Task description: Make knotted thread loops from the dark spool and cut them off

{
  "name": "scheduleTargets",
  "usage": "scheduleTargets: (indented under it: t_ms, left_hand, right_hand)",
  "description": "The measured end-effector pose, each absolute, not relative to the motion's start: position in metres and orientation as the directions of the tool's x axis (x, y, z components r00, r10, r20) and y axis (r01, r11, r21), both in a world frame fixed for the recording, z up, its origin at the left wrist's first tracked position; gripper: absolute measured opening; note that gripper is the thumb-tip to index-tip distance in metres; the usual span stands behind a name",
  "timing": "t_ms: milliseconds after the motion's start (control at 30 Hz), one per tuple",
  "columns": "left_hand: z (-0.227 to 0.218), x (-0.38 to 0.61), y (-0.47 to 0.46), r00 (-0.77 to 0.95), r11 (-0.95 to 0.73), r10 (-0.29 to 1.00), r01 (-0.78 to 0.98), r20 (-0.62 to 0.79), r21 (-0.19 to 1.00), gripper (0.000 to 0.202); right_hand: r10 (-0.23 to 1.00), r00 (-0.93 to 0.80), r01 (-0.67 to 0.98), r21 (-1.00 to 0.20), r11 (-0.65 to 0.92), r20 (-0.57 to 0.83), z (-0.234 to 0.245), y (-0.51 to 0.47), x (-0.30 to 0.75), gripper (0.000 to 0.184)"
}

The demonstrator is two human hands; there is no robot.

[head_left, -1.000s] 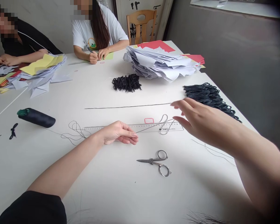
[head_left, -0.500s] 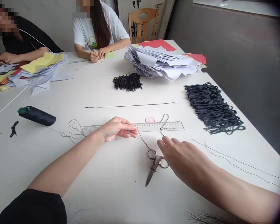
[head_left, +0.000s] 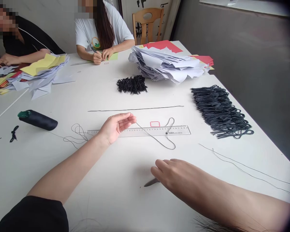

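Being held open, the left hand (head_left: 116, 126) stays clear of a cord (head_left: 154, 138) laid over a ruler (head_left: 181, 130) for measuring; scissors (head_left: 151, 182) lie under the right hand (head_left: 175, 172), grip unclear

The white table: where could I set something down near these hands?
Bare table lies between the ruler and right hand, and between the black roll and left forearm. Crowded farther off: the paper stack and black elastic loops.

On the tabletop (head_left: 70, 167), a ruler (head_left: 145, 131) lies crosswise in front of a small bundle of cord loops (head_left: 131, 84), which sits before a paper stack (head_left: 166, 62). A larger loop bundle (head_left: 219, 111) lies right of the ruler, a thread spool (head_left: 37, 120) left.
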State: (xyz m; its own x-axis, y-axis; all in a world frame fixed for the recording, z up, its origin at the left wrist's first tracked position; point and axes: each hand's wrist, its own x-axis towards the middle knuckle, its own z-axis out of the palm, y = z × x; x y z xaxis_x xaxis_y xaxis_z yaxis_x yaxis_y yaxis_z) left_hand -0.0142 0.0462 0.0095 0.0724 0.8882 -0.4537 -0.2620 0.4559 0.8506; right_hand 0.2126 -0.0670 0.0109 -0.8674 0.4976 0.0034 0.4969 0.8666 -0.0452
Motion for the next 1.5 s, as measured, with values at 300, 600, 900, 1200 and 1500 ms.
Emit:
scheduleTargets:
  t_ms: [300, 600, 900, 1200, 1500]
  left_hand:
    - [0.007, -0.013, 0.038, 0.256, 0.469, 0.861, -0.063, -0.44, 0.881, 0.023]
    - [0.007, -0.011, 0.034, 0.262, 0.46, 0.863, -0.058, -0.431, 0.886, 0.022]
    - [0.012, -0.01, 0.031, 0.274, 0.454, 0.858, -0.011, -0.434, 0.891, 0.023]
    - [0.017, -0.007, 0.025, 0.333, 0.442, 0.838, 0.051, -0.432, 0.896, 0.023]
    - [0.013, -0.006, 0.024, 0.366, 0.442, 0.822, 0.071, -0.436, 0.894, 0.023]
  right_hand:
    - [0.587, -0.809, 0.577, 0.144, 0.804, -0.039, 0.002, -0.079, 0.205, 0.023]
    - [0.684, -0.728, 0.643, 0.31, 0.7, -0.036, -0.015, -0.072, 0.2, 0.015]
    - [0.711, -0.658, 0.744, -0.359, 0.564, -0.249, 0.029, -0.032, 0.202, 0.006]
    - [0.76, -0.605, 0.731, -0.544, 0.411, -0.238, 0.026, -0.015, 0.204, 0.041]
    - [0.751, -0.631, 0.687, -0.589, 0.425, -0.195, 0.02, -0.011, 0.204, 0.036]
